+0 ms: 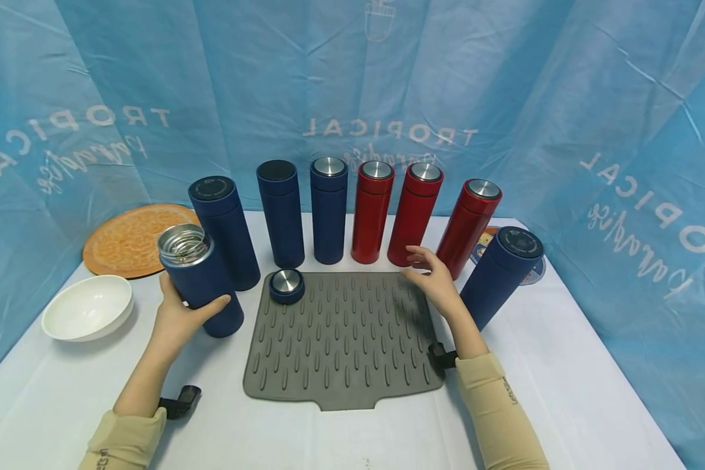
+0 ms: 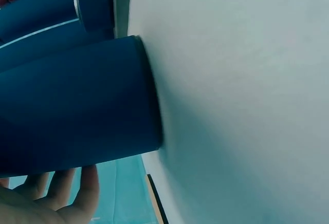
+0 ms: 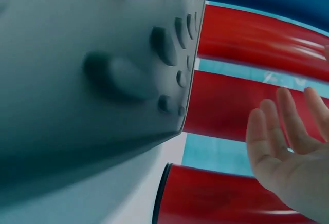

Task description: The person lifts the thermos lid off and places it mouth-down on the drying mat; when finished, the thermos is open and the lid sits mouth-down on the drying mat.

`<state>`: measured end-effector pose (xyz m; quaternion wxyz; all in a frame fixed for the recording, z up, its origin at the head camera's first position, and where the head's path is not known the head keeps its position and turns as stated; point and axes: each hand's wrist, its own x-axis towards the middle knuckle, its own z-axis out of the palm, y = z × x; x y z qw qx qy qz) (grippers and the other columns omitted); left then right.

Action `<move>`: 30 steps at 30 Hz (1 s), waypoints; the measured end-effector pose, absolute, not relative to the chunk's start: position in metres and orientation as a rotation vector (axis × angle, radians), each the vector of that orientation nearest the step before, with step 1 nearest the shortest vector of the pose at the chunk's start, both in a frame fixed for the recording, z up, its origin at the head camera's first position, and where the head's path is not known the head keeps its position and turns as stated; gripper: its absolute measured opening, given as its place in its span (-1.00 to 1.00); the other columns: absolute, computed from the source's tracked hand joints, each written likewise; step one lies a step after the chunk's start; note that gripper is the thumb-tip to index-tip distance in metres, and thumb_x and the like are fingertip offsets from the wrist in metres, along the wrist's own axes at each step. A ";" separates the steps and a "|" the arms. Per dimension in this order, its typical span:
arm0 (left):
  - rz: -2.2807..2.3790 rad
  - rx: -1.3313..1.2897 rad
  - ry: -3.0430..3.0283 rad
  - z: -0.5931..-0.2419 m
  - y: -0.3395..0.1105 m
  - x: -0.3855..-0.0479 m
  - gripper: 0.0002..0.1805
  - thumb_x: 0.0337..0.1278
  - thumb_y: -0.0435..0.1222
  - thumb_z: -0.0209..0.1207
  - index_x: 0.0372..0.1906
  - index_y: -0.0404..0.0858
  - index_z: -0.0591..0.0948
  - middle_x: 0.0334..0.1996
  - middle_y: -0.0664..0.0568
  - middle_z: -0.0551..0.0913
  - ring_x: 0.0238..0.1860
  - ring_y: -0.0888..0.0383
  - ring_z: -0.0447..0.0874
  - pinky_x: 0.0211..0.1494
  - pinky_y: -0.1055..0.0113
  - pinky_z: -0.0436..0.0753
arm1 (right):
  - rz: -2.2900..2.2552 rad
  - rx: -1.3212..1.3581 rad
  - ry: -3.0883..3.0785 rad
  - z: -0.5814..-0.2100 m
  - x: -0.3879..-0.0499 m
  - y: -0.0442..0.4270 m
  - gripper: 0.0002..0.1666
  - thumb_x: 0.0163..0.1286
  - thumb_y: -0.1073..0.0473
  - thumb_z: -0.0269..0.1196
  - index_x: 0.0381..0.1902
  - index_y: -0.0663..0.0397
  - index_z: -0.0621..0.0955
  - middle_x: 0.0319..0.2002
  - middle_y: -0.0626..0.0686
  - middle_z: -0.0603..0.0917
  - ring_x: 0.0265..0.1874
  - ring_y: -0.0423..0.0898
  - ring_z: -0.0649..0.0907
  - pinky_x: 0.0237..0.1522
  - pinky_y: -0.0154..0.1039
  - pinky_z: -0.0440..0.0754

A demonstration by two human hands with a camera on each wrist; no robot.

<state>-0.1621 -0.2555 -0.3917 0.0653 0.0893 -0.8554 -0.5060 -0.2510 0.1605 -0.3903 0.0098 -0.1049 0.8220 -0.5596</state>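
On the left, my left hand (image 1: pixel 176 323) grips a dark blue thermos bottle (image 1: pixel 214 287) whose steel mouth is uncovered. That bottle leans slightly, and in the left wrist view its base (image 2: pixel 146 95) is at the white tabletop. A blue screw lid (image 1: pixel 286 286) with a silver top lies on the back left corner of a grey ridged mat (image 1: pixel 341 339). Over the mat's back right part hovers my right hand (image 1: pixel 437 284), fingers loosely spread and holding nothing. Closest to it are a red thermos (image 1: pixel 412 222) and another red thermos (image 1: pixel 470 222).
More capped bottles stand behind the mat: blue ones (image 1: pixel 279 215) to the left and a red one (image 1: pixel 373 215). A blue bottle (image 1: pixel 496 277) stands beside my right forearm. At left are a white bowl (image 1: pixel 88 310) and an orange round placemat (image 1: pixel 135 241). A blue curtain (image 1: pixel 352 78) encloses the back.
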 end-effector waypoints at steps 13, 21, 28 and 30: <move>-1.562 0.257 -2.559 -0.394 -0.254 -0.160 0.06 0.04 -0.05 0.25 0.35 -0.20 -0.29 0.34 -0.45 -0.01 0.30 -0.38 0.06 0.22 -0.27 0.17 | -1.749 -0.260 2.436 -0.396 -0.245 0.174 -0.38 0.28 0.19 0.17 0.29 0.14 0.32 0.20 0.31 0.38 0.18 0.18 0.39 0.15 0.17 0.35; -1.565 0.238 -2.557 -0.391 -0.254 -0.159 0.06 0.04 -0.04 0.24 0.35 -0.22 -0.28 0.33 -0.46 -0.01 0.29 -0.40 0.07 0.20 -0.28 0.17 | -1.474 -0.254 2.471 -0.399 -0.238 0.181 -0.31 0.28 0.15 0.17 0.34 0.10 0.24 0.25 0.33 0.31 0.21 0.23 0.36 0.13 0.14 0.39; -1.580 0.234 -2.568 -0.392 -0.254 -0.160 0.07 0.06 -0.07 0.24 0.35 -0.23 -0.31 0.34 -0.46 -0.04 0.31 -0.38 0.04 0.22 -0.27 0.16 | -1.406 -0.251 2.443 -0.407 -0.237 0.183 -0.29 0.30 0.15 0.15 0.36 0.17 0.21 0.29 0.36 0.25 0.24 0.27 0.32 0.14 0.15 0.36; -1.586 0.228 -2.560 -0.392 -0.253 -0.160 0.07 0.06 -0.08 0.24 0.36 -0.23 -0.32 0.34 -0.46 -0.04 0.31 -0.38 0.04 0.23 -0.27 0.15 | -1.400 -0.262 2.447 -0.409 -0.237 0.182 -0.31 0.31 0.16 0.14 0.35 0.20 0.21 0.28 0.37 0.25 0.24 0.27 0.32 0.14 0.15 0.36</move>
